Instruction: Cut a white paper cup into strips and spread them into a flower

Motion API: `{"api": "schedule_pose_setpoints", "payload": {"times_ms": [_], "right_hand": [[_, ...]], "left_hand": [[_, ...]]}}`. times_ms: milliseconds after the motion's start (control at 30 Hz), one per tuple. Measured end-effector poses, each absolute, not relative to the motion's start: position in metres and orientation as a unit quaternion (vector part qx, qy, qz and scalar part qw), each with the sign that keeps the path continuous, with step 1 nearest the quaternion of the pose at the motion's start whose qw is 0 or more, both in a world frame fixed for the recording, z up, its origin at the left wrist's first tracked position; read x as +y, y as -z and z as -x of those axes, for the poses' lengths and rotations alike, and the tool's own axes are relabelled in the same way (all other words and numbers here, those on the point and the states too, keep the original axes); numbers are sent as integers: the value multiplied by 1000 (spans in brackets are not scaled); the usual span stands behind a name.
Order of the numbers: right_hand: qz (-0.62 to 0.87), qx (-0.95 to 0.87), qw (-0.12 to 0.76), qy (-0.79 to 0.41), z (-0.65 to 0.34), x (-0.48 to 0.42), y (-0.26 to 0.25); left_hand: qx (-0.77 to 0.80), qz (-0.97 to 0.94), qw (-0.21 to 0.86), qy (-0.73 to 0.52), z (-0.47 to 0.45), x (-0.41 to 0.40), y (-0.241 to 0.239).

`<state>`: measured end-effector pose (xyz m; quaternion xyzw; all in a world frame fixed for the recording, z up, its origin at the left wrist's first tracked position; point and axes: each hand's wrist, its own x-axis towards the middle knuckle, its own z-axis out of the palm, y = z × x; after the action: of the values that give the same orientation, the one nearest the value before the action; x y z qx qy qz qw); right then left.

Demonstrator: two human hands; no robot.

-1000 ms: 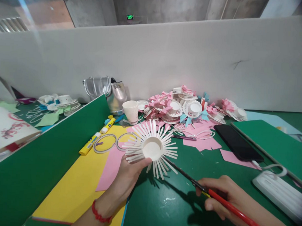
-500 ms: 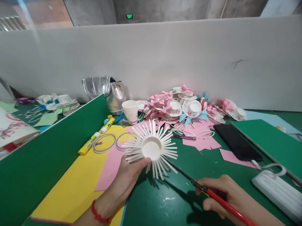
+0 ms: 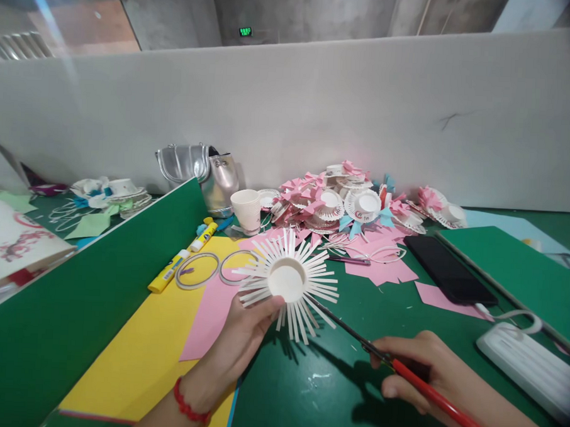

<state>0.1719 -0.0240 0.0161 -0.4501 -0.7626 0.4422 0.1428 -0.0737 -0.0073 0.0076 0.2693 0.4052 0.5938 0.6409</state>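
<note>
My left hand pinches a white paper cup whose wall is cut into many thin strips fanned out like rays around the round base. The thumb presses at the edge of the base; the other fingers are mostly behind it. From the right, my right hand grips red-handled scissors. Their dark, narrow blades look nearly closed and reach to the lower right strips, close to the base. Whether they touch paper there, I cannot tell.
Yellow paper, tape rolls and glue sticks lie left beside a green divider. Behind stand an uncut cup and a pile of pink-trimmed cup crafts. A phone and white power strip lie right.
Hardly anything differs. The fanned cup has shifted and tilted very slightly, its lower strips a little lower; both hands keep their holds and the scissors stay at the same place.
</note>
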Motion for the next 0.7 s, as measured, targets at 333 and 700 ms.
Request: {"api": "schedule_pose_setpoints", "payload": {"times_ms": [333,700], "right_hand": [[466,-791,99,-383,-175,-26,-13],[463,-774,242,-358,-188,-26,3]], "left_hand": [[397,-246,656,-593,73,-6,-8],[415,-188,659,-598,82,7,-2]]}}
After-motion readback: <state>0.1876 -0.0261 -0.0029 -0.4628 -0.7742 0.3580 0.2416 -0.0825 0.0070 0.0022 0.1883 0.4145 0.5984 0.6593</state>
